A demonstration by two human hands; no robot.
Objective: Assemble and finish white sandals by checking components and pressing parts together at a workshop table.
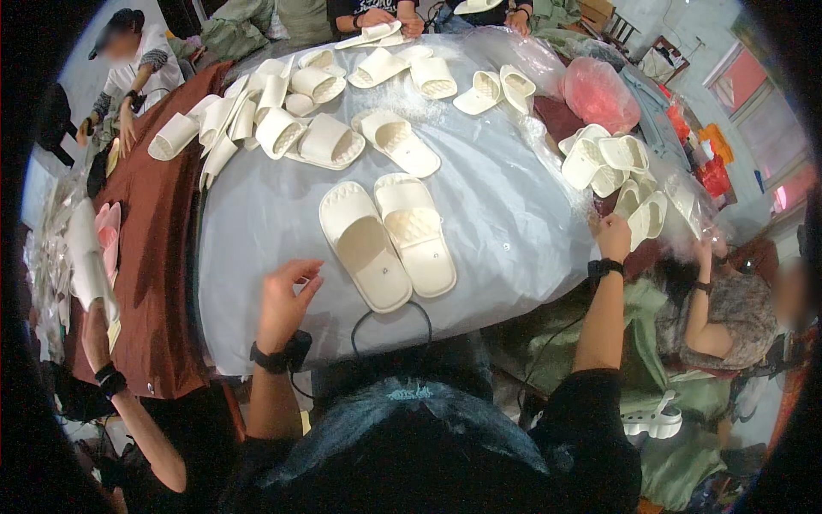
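Two cream slippers lie side by side before me, a left one (383, 270) and a right one (428, 264), toes pointing away. My left hand (289, 300) hovers just left of them, fingers curved and apart, holding nothing. At the table's right edge, my right hand (612, 237) has its fingers closed, beside a small stack of cream slippers (644, 216); whatever it grips, if anything, cannot be made out. Beyond the pair, a single slipper (396, 141) rests on the grey plastic sheet (505, 248). A black loop of cord (392, 307) touches the front of the pair.
Heaped cream slippers (274, 103) cover the far left. Several more slippers (591, 158) and a pink plastic bag (602, 94) sit on the right. Co-workers flank the table; one co-worker's hand (101, 313) holds a slipper at left. A brown cloth (163, 248) drapes the left side.
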